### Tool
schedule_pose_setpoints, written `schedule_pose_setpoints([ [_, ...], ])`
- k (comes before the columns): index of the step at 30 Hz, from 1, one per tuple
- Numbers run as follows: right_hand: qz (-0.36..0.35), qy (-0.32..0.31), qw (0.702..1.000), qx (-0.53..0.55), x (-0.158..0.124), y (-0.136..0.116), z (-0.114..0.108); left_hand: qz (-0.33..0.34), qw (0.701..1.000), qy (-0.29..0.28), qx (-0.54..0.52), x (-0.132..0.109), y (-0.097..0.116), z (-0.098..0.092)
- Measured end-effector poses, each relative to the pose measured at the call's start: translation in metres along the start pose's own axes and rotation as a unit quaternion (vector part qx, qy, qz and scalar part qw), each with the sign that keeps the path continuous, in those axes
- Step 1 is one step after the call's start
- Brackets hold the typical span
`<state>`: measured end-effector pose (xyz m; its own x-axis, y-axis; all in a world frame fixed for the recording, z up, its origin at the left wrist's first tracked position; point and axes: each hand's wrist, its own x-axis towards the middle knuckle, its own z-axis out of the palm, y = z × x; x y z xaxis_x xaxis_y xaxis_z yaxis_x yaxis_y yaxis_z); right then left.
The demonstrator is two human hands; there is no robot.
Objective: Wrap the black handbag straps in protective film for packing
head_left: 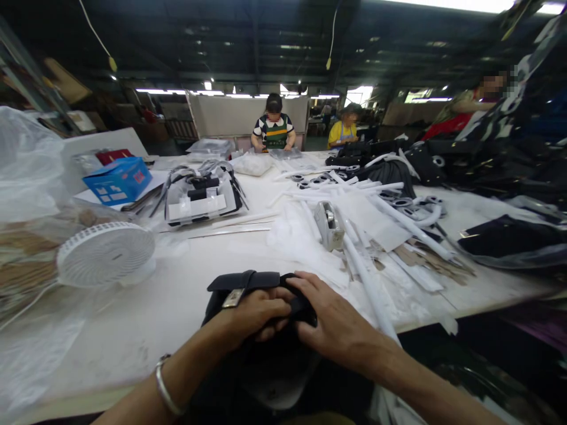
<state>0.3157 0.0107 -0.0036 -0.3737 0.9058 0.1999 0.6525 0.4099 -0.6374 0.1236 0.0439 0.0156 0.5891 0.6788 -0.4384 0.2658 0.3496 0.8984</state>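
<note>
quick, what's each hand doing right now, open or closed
left hand: closed, gripping the black bag
right hand: closed over the same black bag

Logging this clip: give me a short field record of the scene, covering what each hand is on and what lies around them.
Setting: long white table in a workshop
Held item: black bag at the table's near edge, metal plate on its strap
Left hand: fingers curled on the bag; bracelet on the wrist
Right hand: grips the bag from the right
Left of hands: white fan, blue box behind it
Right of hands: white rods
Others: person in striped top at the far end
</note>
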Motion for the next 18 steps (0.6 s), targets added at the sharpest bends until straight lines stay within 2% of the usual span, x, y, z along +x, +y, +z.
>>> schedule_pose_setpoints([
  [4,0.002,0.055,0.998,-0.004,0.022,0.009,0.011,0.032,0.998,-0.034,-0.029,-0.013,0.011,-0.013],
  [9,0.093,0.174,0.973,0.122,0.066,0.018,-0.007,0.086,0.995,0.005,-0.052,-0.042,0.019,-0.047],
  [12,0.125,0.228,0.951,0.168,0.095,0.021,-0.017,0.118,0.992,0.04,-0.014,-0.058,0.02,-0.072],
  [15,0.13,0.236,0.954,0.13,0.119,0.033,-0.018,0.13,0.986,0.093,0.043,-0.075,0.011,-0.097],
  [18,0.126,0.199,0.968,0.088,0.134,0.052,-0.012,0.109,0.979,0.149,0.088,-0.097,-0.018,-0.118],
])
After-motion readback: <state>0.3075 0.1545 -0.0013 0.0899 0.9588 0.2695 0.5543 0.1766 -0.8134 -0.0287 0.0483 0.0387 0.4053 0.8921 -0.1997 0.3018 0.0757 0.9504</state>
